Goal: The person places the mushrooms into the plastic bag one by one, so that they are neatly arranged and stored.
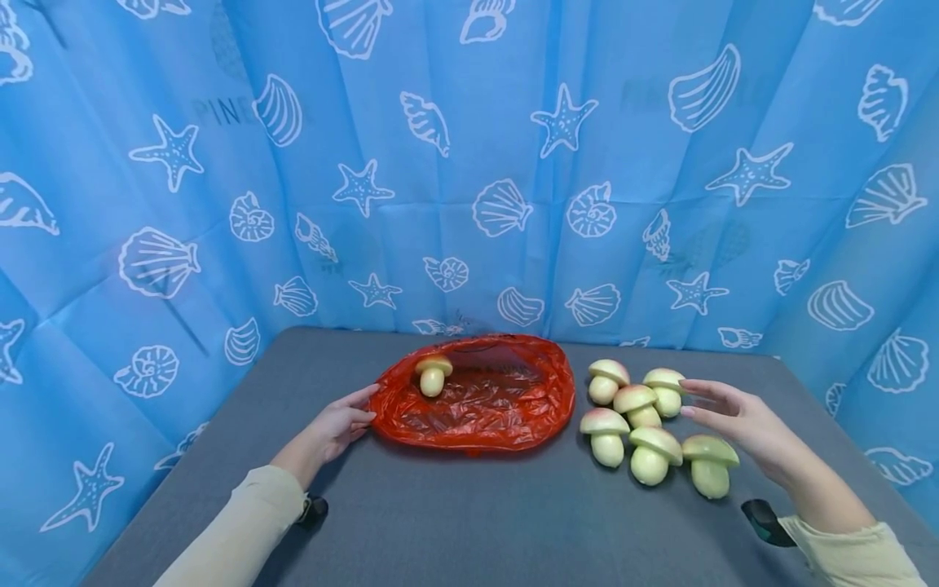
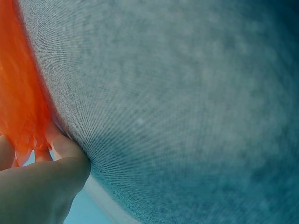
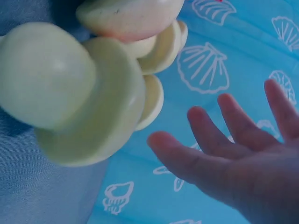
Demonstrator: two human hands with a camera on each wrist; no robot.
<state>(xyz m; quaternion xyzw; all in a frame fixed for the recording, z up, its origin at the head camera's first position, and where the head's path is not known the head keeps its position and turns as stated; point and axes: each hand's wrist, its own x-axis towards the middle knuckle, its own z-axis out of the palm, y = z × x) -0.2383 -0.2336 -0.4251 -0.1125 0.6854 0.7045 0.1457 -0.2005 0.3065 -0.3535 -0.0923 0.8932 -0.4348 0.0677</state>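
Observation:
A red plastic bag (image 1: 469, 416) lies on the table with its mouth spread wide. One toy mushroom (image 1: 433, 377) rests inside it, toward the left. My left hand (image 1: 341, 424) pinches the bag's left rim between thumb and fingers; the left wrist view shows the thumb (image 2: 67, 149) against the bag's gathered edge. To the right of the bag sits a group of several pale green toy mushrooms (image 1: 649, 456), some with pinkish caps. My right hand (image 1: 741, 420) is at their right side with fingers extended and nothing held, fingertips close to the back right mushroom (image 1: 663, 391).
The grey table (image 1: 469, 522) reaches back to a blue curtain (image 1: 469, 163) printed with white shells and starfish, which also runs along the left and right sides. Dark bands (image 1: 314, 510) sit on both wrists.

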